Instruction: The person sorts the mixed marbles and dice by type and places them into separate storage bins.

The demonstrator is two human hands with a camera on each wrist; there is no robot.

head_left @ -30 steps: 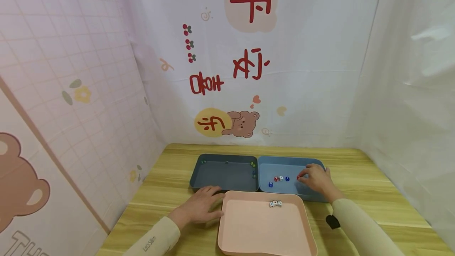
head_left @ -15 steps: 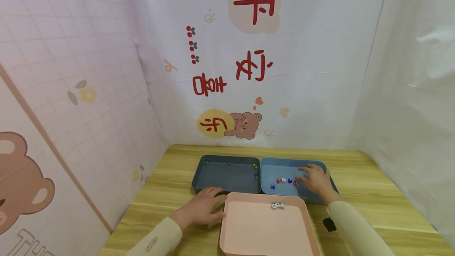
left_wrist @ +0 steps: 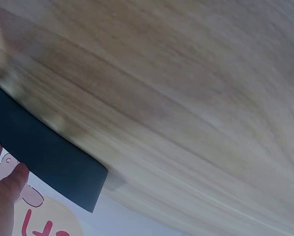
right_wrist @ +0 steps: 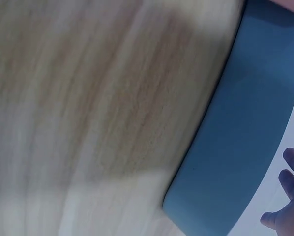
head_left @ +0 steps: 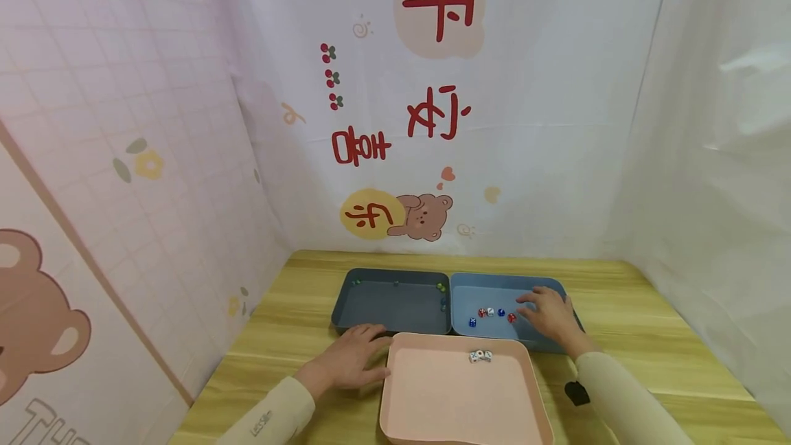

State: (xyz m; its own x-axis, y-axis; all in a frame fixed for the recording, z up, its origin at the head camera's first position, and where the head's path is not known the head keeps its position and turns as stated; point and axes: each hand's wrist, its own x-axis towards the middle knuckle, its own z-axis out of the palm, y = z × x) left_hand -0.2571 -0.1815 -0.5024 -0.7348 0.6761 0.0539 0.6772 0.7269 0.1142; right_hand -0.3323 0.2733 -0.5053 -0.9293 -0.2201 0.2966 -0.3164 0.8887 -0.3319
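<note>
My right hand (head_left: 546, 314) is held over the right part of the light blue tray (head_left: 559, 286), its fingers spread and holding nothing. A red die (head_left: 511, 318) lies in that tray just left of the fingertips. Farther left are a blue die (head_left: 501, 312), a white die (head_left: 491, 312), another red die (head_left: 483, 312) and a second blue die (head_left: 472, 322). With fingers extended, my left hand (head_left: 352, 357) is at the left edge of the pink tray (head_left: 457, 404), near the front of the dark tray (head_left: 389, 307). The right wrist view shows spread fingers (right_wrist: 290, 184) above the blue tray's wall (right_wrist: 230, 128).
White dice (head_left: 480, 356) sit together near the pink tray's back wall. Small green pieces (head_left: 441, 287) lie along the dark tray's edges. A dark object (head_left: 577, 393) is on the wooden table (head_left: 655, 342) beside the right sleeve. Printed cloth (head_left: 544, 122) hangs behind the table.
The right hand has let go of the red die, which now lies slightly closer to me and to the left, by the other dice. Its fingers have spread. The left hand stays put.
</note>
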